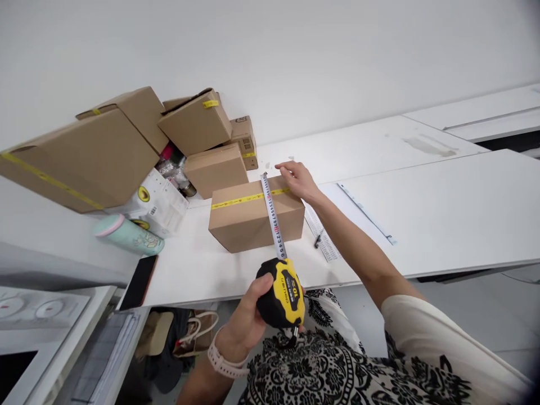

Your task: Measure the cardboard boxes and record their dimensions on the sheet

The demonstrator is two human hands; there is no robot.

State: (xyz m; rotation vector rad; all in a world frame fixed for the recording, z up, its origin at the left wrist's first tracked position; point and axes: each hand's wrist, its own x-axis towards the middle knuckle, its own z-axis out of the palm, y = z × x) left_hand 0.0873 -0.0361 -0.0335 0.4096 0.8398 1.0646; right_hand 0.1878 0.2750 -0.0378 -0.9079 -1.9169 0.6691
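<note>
My left hand [247,315] is closed round a yellow and black tape measure [289,292] in front of the table edge. Its extended blade [270,211] runs away from me across the top of a brown cardboard box [248,228] sealed with yellow tape. The blade's hooked end lies by the box's far edge. At the box's far right corner is my right hand [297,179], fingers reaching left and holding nothing I can see. Whether it touches the cardboard, I cannot tell.
Several cardboard boxes [198,126] are stacked at the back left. Near them are a white avocado-print carton [162,202], a mint bottle [130,235] and a dark phone [139,281]. A printed sheet [324,239] with a small black object lies right of the box.
</note>
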